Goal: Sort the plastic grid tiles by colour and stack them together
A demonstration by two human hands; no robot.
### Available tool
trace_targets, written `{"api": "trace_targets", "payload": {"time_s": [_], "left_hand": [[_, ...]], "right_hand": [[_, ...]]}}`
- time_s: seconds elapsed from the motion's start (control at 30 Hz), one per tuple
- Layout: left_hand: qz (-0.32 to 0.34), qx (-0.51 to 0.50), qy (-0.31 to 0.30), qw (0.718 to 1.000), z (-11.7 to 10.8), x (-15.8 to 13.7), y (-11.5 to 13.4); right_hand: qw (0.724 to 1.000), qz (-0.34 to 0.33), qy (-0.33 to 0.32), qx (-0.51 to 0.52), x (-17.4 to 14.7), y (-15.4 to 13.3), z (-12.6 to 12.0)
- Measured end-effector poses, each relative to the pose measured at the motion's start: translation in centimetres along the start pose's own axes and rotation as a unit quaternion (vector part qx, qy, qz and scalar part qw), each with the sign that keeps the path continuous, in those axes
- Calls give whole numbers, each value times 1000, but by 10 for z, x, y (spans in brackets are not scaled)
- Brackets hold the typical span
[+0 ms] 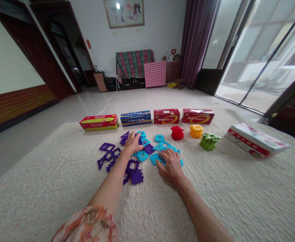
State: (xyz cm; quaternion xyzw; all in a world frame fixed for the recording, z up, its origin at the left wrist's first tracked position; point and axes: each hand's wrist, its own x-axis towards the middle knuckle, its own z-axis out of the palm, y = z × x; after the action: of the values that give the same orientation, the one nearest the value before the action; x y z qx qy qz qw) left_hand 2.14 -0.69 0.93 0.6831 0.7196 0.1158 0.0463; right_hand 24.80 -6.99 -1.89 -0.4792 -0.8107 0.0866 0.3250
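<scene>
Loose interlocking plastic tiles lie spread on a pale quilted cover in front of me. Purple tiles (137, 176) make up the left side, light-blue tiles (159, 138) the right, and the two colours mix around the middle. My left hand (133, 144) reaches over the far purple and blue tiles, thumb apart from the fingers. Over the blue group rests my right hand (171, 164), fingers spread and touching the tiles. Some tiles are hidden under both hands. Beyond my right hand stand a red block (177, 133), a yellow block (196, 131) and a green block (209, 141) of joined tiles.
Along the far edge of the quilted cover (49, 188) stand a red-and-yellow box (99, 123), a blue box (135, 118) and two red boxes (166, 116). A white-and-red box (257, 140) lies at the right. Tiled floor (137, 97) stretches behind.
</scene>
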Motion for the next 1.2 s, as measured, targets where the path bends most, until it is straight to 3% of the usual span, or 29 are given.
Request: {"api": "trace_targets", "payload": {"time_s": [0.2,0.43,0.6,0.73,0.83,0.97,1.1,1.2], "left_hand": [[57,-8,-56,997,1,15,-11],[61,-21,33,997,2,-3,-24],[-10,-21,86,996,-10,-22,-45],[-77,11,77,994,-19,-35,-59],[-90,35,76,992,-20,-39,-58],[-42,9,87,995,-16,-30,-42],[7,-38,99,994,-13,-6,-30],[-5,-56,114,992,-15,10,-35]], "right_hand": [[1000,4,0,1,1,0,0],[1000,2,1,-4,1,0,0],[1000,-4,2,-13,2,-1,0],[1000,-2,-2,-20,1,-2,0],[1000,1,2,-23,-1,-3,-1],[999,-10,8,-38,10,-10,-5],[995,-40,-50,-79,40,-25,-4],[988,-30,-94,-120,62,-32,6]]}}
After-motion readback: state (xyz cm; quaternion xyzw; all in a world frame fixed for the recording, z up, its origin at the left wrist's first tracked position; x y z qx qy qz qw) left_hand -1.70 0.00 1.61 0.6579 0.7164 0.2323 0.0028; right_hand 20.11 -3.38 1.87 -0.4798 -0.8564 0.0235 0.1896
